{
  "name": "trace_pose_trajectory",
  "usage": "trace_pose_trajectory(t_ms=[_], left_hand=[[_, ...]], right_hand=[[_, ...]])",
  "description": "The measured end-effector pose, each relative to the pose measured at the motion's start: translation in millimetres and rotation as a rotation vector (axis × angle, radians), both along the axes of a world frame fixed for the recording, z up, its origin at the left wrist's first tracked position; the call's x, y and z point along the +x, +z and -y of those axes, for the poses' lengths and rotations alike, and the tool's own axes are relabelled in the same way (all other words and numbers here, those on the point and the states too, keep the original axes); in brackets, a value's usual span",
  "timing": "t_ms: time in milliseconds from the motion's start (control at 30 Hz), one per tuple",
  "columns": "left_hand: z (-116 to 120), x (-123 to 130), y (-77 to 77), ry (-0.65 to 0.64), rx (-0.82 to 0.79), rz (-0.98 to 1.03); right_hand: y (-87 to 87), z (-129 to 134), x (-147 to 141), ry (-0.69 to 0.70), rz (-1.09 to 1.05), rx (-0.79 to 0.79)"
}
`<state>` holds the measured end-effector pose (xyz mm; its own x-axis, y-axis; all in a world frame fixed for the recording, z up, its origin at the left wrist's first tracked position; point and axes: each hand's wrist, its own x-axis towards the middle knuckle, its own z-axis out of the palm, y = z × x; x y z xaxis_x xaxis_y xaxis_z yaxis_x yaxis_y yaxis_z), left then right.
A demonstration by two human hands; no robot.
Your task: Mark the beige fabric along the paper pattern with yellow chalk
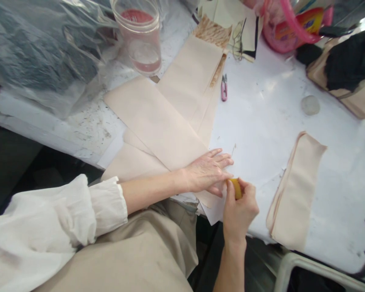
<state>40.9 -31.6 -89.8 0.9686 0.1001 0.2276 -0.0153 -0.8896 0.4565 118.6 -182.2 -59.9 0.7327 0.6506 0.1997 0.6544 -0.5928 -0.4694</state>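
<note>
Left hand [204,173] is lying open, fingers spread, over the beige panel's [158,121] near end; right hand [241,207] is pinching a yellow block [237,189] at the table's [252,129] near edge. Even palm pressure is probably helping — fingertips best clear of the block. Panel is looking smooth, straight-edged — overlapping similar pieces [191,77].

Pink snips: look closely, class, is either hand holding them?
No, the pink snips lie on the white table, apart from both the left hand and the right hand.
</note>
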Motion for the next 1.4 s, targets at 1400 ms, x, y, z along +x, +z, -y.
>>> trace_pose_trajectory(t_ms=[1400], left_hand=[[-1.9,46.3,1.1,0.029,-0.048,-0.011]], right_hand=[[-3.3,28.4,-13.8,0.013,-0.053,-0.017]])
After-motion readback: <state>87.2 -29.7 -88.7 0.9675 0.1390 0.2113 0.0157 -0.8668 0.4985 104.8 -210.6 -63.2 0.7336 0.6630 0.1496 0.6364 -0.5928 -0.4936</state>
